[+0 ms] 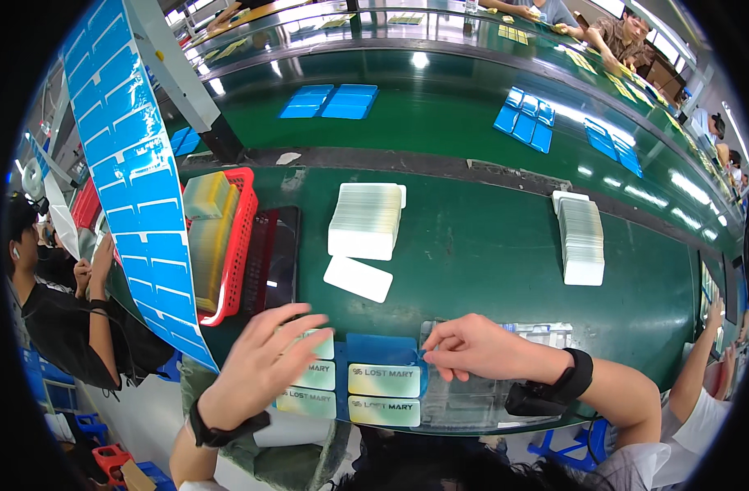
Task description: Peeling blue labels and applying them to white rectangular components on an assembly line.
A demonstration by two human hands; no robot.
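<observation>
In front of me, pale green-and-yellow cards with dark lettering lie in rows on a blue film sheet [382,348]. A lower card [384,412] and the one above it [383,380] show fully. My left hand [268,360] hovers over the left cards, fingers spread and partly covering them; nothing shows in it. At the sheet's upper right, my right hand [464,348] pinches the edge of the blue film between thumb and finger. Clear plastic [472,401] lies under the right wrist. A loose white card [358,278] rests beyond the film.
Two card stacks, one left [364,225] and one right [583,241], stand on the green table. A red basket [242,237] holds yellowish stacks. A tall blue sheet [137,180] hangs at left. Blue film pieces [350,101] lie on the belt beyond; other people sit around.
</observation>
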